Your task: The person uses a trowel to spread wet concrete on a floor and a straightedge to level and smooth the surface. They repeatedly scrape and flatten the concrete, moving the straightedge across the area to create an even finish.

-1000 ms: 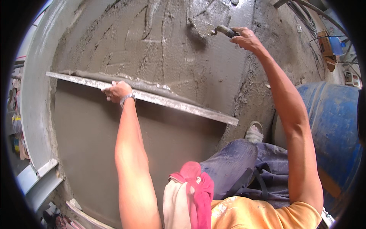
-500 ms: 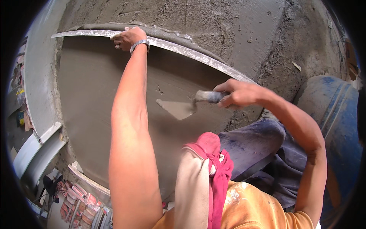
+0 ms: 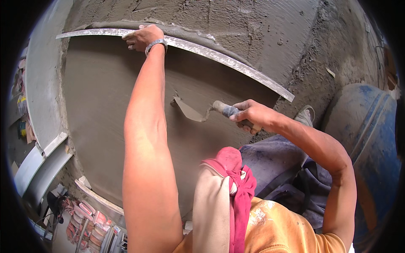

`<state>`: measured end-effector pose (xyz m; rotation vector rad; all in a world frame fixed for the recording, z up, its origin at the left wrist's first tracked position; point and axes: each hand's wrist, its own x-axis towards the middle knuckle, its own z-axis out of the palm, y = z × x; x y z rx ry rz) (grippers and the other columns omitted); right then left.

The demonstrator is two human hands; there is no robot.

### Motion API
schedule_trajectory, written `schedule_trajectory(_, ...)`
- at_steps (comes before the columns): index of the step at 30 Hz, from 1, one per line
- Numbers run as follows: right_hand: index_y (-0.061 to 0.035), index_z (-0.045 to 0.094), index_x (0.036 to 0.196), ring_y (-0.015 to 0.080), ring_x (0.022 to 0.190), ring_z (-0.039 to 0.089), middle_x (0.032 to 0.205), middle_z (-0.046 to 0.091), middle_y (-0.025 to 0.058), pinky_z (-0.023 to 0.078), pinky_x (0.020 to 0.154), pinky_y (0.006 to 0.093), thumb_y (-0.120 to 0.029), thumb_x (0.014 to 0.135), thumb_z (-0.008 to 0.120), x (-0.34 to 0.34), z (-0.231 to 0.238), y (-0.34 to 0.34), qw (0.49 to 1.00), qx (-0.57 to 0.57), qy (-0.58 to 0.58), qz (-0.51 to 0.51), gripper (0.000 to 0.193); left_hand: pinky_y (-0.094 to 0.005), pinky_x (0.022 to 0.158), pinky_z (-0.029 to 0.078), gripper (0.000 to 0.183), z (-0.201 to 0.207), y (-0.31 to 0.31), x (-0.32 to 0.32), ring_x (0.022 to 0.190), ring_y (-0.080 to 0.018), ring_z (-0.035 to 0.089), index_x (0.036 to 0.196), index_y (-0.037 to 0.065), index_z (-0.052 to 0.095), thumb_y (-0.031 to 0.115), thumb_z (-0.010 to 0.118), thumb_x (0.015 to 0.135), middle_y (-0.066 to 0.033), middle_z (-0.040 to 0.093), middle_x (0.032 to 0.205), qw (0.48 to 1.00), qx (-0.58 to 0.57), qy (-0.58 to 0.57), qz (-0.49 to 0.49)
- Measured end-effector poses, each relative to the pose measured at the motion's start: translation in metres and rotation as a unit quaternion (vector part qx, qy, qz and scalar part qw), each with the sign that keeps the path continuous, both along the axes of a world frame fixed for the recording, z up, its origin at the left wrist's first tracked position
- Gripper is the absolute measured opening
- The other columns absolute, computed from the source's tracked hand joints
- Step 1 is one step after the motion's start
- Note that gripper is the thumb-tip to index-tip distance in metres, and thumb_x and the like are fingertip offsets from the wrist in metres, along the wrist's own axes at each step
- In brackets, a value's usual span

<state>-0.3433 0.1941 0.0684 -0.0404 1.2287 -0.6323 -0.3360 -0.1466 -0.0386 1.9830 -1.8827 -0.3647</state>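
Note:
My left hand (image 3: 144, 37) is wrapped round a long metal straightedge (image 3: 223, 58), near its left part, with the arm stretched far forward. The bar lies across grey mortar, and a ridge of wet mortar (image 3: 185, 31) runs along its far side. On the near side the mortar surface (image 3: 114, 101) is smooth. My right hand (image 3: 254, 116) grips the handle of a pointed trowel (image 3: 190, 111). The trowel's blade rests on or just over the smooth mortar, its tip at a small rough mark; whether it touches is hard to tell.
A blue barrel (image 3: 371, 126) stands at the right beside my bent leg (image 3: 274, 160). Pale metal frame pieces (image 3: 42, 156) border the left. Bundled reddish packages (image 3: 90, 223) lie at lower left. Rougher mortar (image 3: 236, 21) spreads beyond the bar.
My right hand has moved a little down and left, away from the bar's right end, and the trowel has tilted. The left hand and bar have stayed nearly in place.

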Motion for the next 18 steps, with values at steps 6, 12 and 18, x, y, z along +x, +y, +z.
schedule_trajectory(6, 0.0028, 0.049, 0.098, 0.0427, 0.070, 0.061, 0.077, 0.061, 0.0238, 0.048, 0.063, 0.0492, -0.019, 0.084, 0.057, 0.023, 0.013, 0.014, 0.901, -0.211, 0.341, 0.168, 0.028, -0.0454, 0.109, 0.023, 0.076, -0.007, -0.004, 0.000, 0.124, -0.0402, 0.037, 0.134, -0.021, 0.010, 0.027, 0.047, 0.088, -0.0301, 0.035, 0.133, 1.000, -0.014, -0.013, 0.001)
schedule_trajectory(12, 0.0025, 0.038, 0.102, 0.0464, 0.080, 0.061, 0.084, 0.061, 0.0303, 0.049, 0.069, 0.0504, -0.017, 0.077, 0.059, 0.061, 0.029, 0.000, 0.912, -0.197, 0.261, 0.246, 0.037, -0.0453, 0.110, 0.020, 0.079, -0.001, 0.001, -0.002, 0.125, -0.0386, 0.035, 0.134, -0.021, 0.008, 0.028, 0.048, 0.088, -0.0306, 0.034, 0.133, 1.000, 0.006, -0.003, -0.015)
schedule_trajectory(18, -0.0012, 0.036, 0.106, 0.0476, 0.080, 0.060, 0.081, 0.061, 0.0287, 0.047, 0.069, 0.0539, -0.011, 0.076, 0.055, 0.091, 0.007, -0.019, 0.898, -0.204, 0.316, 0.231, 0.036, -0.0446, 0.110, 0.020, 0.079, -0.001, 0.003, -0.003, 0.126, -0.0382, 0.035, 0.134, -0.021, 0.007, 0.029, 0.048, 0.088, -0.0308, 0.032, 0.135, 1.000, 0.013, -0.005, -0.017)
